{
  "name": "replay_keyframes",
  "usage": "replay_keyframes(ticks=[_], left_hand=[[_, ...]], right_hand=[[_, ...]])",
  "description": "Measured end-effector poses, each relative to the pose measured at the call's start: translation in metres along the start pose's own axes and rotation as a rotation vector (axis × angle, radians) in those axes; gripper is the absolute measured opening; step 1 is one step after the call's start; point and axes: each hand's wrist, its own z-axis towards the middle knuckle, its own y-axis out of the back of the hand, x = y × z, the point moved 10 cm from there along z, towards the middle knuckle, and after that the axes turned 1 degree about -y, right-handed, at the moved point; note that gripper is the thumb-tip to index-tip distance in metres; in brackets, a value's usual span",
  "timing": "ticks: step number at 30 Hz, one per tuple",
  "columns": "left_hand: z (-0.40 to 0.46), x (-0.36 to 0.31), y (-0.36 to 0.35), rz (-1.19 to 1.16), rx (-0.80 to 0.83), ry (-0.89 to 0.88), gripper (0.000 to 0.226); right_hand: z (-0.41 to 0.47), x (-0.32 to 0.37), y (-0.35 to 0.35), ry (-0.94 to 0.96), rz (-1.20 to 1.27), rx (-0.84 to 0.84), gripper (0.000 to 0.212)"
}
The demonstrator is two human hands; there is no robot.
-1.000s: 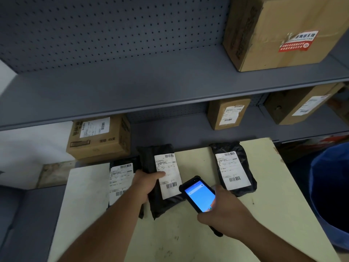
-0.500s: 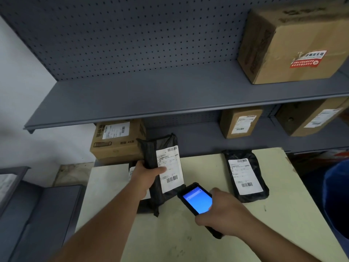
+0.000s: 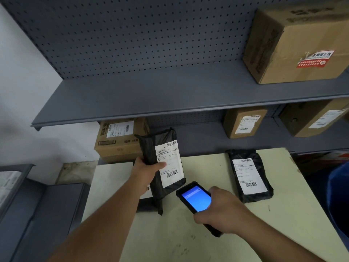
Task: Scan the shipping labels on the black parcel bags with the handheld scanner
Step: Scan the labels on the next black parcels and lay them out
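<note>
Fingers of the left hand [image 3: 146, 172] clasp a black parcel bag [image 3: 162, 167] upright above the tabletop's [image 3: 188, 233] far edge, label [image 3: 169, 163] facing the scanner [image 3: 196, 200], gripped in the right hand [image 3: 224, 212], likely for scanning.

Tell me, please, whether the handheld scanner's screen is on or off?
On: the handheld scanner in the right hand shows a lit blue screen.

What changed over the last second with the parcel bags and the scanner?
The left hand has lifted its black parcel bag off the table and tipped it more upright, label facing the handheld scanner. This uncovered little of the bag underneath. Unchanged: the right hand grips the scanner, screen lit blue; the right-side bag lies flat.
</note>
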Motion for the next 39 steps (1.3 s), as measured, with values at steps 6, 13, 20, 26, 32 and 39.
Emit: replay_keyframes(ticks=[6,13,20,26,32,39], left_hand=[[0.001,0.003,-0.001,-0.002,0.005,0.007,0.067],[0.001,0.003,0.001,0.021,-0.016,0.009,0.071],[0.002,0.006,0.003,0.055,-0.03,0.03,0.075],[0.003,0.011,-0.004,0.086,-0.036,0.036,0.08],[0.0,0.016,-0.028,0.068,-0.006,0.053,0.073],[0.01,0.037,-0.066,0.099,0.053,0.068,0.091]], right_hand=[[0.0,0.001,-0.001,0.003,-0.026,-0.004,0.049],[0.001,0.001,0.0,0.02,-0.041,-0.012,0.046],[0.002,-0.003,0.0,0.016,-0.028,-0.025,0.045],[0.003,-0.009,0.005,0.014,-0.011,-0.032,0.047],[0.003,-0.024,0.014,0.011,0.008,-0.044,0.045],[0.007,-0.047,0.028,0.008,0.027,-0.073,0.049]])
